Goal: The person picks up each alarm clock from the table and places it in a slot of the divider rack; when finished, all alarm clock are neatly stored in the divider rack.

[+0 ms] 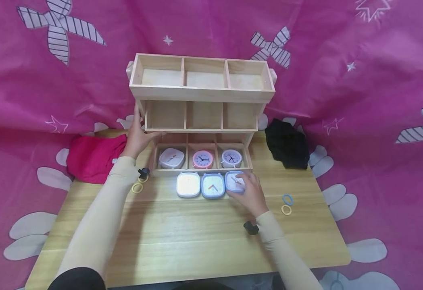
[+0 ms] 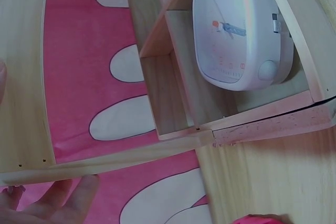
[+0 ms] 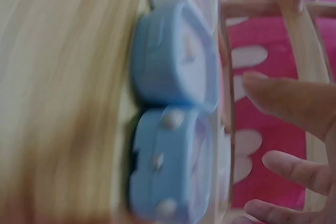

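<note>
A three-tier wooden shelf stands at the back of the table. Its bottom tier holds a white clock, a pink clock and a lilac clock. On the table in front lie a white clock, a blue clock and a second blue clock. My left hand grips the shelf's left side wall, thumb on the middle tier's front edge. My right hand hovers with fingers spread over the rightmost blue clock; whether it touches is unclear. The left wrist view shows the white clock in its compartment.
A red cloth lies left of the shelf and a black cloth to its right. A yellow ring sits by my left forearm; a blue ring and a yellow ring lie at right. Pink fabric surrounds the table.
</note>
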Available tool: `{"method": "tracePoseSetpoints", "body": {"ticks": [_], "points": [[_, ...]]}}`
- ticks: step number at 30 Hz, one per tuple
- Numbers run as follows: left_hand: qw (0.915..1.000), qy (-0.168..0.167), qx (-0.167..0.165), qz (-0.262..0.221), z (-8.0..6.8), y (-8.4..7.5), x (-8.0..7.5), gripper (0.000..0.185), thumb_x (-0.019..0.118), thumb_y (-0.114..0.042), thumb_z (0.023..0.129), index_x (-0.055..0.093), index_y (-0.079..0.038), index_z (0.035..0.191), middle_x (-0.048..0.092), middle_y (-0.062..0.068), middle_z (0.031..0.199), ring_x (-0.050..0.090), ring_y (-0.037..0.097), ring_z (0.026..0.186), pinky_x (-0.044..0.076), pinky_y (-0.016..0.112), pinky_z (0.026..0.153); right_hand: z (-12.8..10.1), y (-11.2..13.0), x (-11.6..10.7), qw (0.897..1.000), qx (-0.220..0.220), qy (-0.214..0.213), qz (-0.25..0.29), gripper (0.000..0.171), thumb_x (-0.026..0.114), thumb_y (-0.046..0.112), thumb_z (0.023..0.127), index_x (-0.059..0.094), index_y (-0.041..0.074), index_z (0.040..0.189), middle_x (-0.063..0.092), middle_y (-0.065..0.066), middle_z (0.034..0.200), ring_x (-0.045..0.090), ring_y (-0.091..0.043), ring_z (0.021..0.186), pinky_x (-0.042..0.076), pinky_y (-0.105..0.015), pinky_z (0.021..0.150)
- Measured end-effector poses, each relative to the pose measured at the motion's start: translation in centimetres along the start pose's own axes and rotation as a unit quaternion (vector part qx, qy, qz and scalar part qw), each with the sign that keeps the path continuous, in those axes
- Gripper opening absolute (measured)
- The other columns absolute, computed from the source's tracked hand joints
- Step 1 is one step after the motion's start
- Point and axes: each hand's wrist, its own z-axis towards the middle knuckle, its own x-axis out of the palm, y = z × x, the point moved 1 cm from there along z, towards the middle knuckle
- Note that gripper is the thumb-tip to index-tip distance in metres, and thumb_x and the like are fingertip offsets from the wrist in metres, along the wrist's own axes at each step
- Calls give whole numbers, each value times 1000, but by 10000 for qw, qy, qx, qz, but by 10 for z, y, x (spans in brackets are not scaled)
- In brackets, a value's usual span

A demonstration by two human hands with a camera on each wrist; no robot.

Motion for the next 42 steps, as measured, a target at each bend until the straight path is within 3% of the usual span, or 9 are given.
{"method": "tracePoseSetpoints", "body": {"ticks": [5,11,14,21,28,34,38,42], "points": [[9998,55,-92,-161,-3,-4,0,137,91,0,81,-4,-32,173,20,15,178,39,46,154,41,61,125,-4,-26,-3,9988,195,373,255,69,99,27,74,68,7,132,48,-22,159,43,-46,148,41,-65,124],[9996,80,-171,-216,-3,-8,2,135,88,5,81,-5,-27,173,17,17,178,38,53,152,42,64,122,-8,-47,4,9924,382,821,834,70,98,18,74,67,12,136,40,-12,165,34,-42,157,34,-63,129],[9997,56,-142,-167,-1,-1,1,138,91,2,80,-4,-33,173,18,13,178,40,50,152,44,63,121,-7,-53,8,9917,352,846,898,70,97,14,74,67,13,137,38,-10,167,31,-41,159,32,-63,130],[9999,55,-127,-92,-1,-2,-1,136,92,-2,81,-3,-36,173,20,12,178,40,49,153,45,64,121,4,-67,19,9939,160,521,963,58,98,16,72,71,16,123,44,-14,161,42,-45,151,36,-63,127],[9998,92,-143,-100,1,-1,0,135,91,-4,82,-4,-41,172,18,9,179,38,49,154,43,64,122,15,-73,20,9864,349,659,1464,50,98,18,74,69,14,114,48,-19,155,44,-43,148,30,-61,131],[9998,69,-97,-143,0,-4,-1,137,92,-1,81,-4,-35,173,18,12,179,39,51,153,44,64,121,21,-77,23,9845,279,700,1585,55,100,19,70,67,12,114,51,-16,151,48,-39,144,35,-56,129],[9999,50,-76,-136,-1,-4,-1,137,92,-1,80,-4,-32,173,18,12,179,39,50,153,44,63,121,21,-79,24,9838,515,733,1550,65,103,24,67,64,13,118,49,-14,143,49,-34,135,39,-50,122],[9999,64,-105,-82,-1,-4,-1,137,92,-2,81,-5,-32,173,17,12,179,37,47,155,44,62,123,18,-80,25,9840,586,782,1487,66,103,25,67,63,13,118,48,-14,148,47,-35,140,37,-52,126]]}}
